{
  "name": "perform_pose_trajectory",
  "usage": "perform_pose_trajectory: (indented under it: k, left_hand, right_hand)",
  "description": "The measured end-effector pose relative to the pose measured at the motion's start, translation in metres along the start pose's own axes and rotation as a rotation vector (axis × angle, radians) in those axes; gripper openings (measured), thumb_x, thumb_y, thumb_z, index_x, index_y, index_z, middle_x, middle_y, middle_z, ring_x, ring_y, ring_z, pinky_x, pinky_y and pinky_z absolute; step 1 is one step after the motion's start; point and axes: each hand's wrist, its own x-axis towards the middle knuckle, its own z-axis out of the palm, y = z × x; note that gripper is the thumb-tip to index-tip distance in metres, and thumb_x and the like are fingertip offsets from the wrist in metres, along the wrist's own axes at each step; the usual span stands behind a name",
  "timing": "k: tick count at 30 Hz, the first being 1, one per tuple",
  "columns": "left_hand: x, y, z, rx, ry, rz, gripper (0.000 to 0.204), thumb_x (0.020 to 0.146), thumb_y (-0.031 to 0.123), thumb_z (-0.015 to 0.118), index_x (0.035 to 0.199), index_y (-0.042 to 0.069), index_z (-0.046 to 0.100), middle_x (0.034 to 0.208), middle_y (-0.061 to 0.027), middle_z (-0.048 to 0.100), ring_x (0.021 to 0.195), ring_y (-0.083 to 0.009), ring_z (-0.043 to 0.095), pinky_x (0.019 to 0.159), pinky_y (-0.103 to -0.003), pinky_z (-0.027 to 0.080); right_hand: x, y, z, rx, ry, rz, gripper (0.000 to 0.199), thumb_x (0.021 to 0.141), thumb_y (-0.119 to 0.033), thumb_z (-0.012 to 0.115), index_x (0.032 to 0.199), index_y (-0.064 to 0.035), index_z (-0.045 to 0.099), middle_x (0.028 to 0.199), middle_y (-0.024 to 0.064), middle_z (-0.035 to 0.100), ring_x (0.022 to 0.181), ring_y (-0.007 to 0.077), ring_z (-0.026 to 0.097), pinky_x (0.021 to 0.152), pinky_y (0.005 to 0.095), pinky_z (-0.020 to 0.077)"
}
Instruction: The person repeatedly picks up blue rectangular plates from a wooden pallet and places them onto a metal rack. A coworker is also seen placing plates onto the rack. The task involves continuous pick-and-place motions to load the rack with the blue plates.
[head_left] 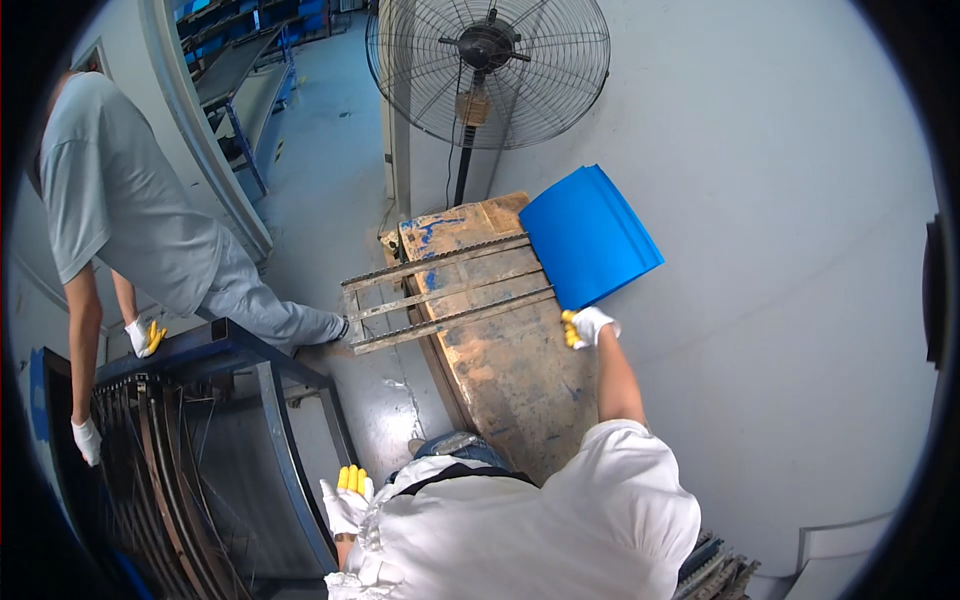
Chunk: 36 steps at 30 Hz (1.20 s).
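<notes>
My right hand (pixel 592 327), in a white glove with yellow fingertips, reaches over the worn wooden table (pixel 500 380). Its fingers are partly bent and a little apart, just below the near corner of a stack of blue sheets (pixel 590 240). I see nothing in its grip; whether it touches the stack I cannot tell. The sheets stand at the right end of a slatted metal rack (pixel 440 290), which lies across the table and sticks out past its left edge. My left hand (pixel 348 498), gloved alike, is low beside my body with fingers stretched out, holding nothing.
A large black fan (pixel 487 45) stands behind the table. At left, another person (pixel 140 200) in gloves leans over a dark blue metal frame (pixel 260 350) holding several upright racks. More racks (pixel 715 570) are at lower right. A wall (pixel 780 250) closes the right side.
</notes>
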Motion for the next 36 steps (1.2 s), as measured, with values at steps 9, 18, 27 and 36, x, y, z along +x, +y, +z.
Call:
perform_pose_trajectory:
  k: [9,18,27,36]
  left_hand:
    - [0.014,0.014,-0.008,0.227,-0.130,-0.151,0.036,0.082,0.044,0.046,0.096,0.012,0.056,0.079,-0.0036,0.062,0.048,-0.0120,0.050,0.042,-0.023,0.038]
    - [-0.023,0.030,-0.055,-0.014,-0.152,-0.044,0.035,0.084,0.039,0.045,0.099,0.010,0.056,0.076,-0.0042,0.062,0.044,-0.0116,0.046,0.038,-0.022,0.036]
    - [-0.061,0.049,-0.102,-0.120,-0.144,0.067,0.033,0.087,0.034,0.041,0.099,0.006,0.054,0.084,-0.0101,0.062,0.038,-0.0101,0.039,0.035,-0.020,0.033]
    - [-0.082,0.069,-0.144,-0.107,-0.149,0.055,0.031,0.087,0.030,0.044,0.106,0.006,0.050,0.055,0.0005,0.050,0.034,-0.0057,0.035,0.030,-0.017,0.027]
  right_hand:
    - [-0.027,0.042,0.172,-0.187,-0.718,-0.071,0.038,0.084,-0.033,0.050,0.098,0.0017,0.056,0.089,0.0118,0.062,0.078,0.0211,0.061,0.062,0.0330,0.0499]
    - [-0.012,0.107,0.314,-0.383,-0.890,0.088,0.048,0.087,-0.046,0.036,0.114,-0.0075,0.048,0.104,0.0077,0.056,0.086,0.0215,0.057,0.071,0.0371,0.0456]
    - [-0.057,0.185,0.422,-1.638,-1.093,-0.756,0.026,0.075,-0.021,0.042,0.084,-0.0046,0.061,0.084,0.0168,0.061,0.078,0.0296,0.059,0.066,0.0364,0.0446]
    - [0.001,0.224,0.422,-2.114,-1.350,-1.045,0.030,0.077,-0.028,0.047,0.074,-0.0030,0.062,0.073,0.0165,0.062,0.065,0.0283,0.060,0.056,0.0357,0.0451]
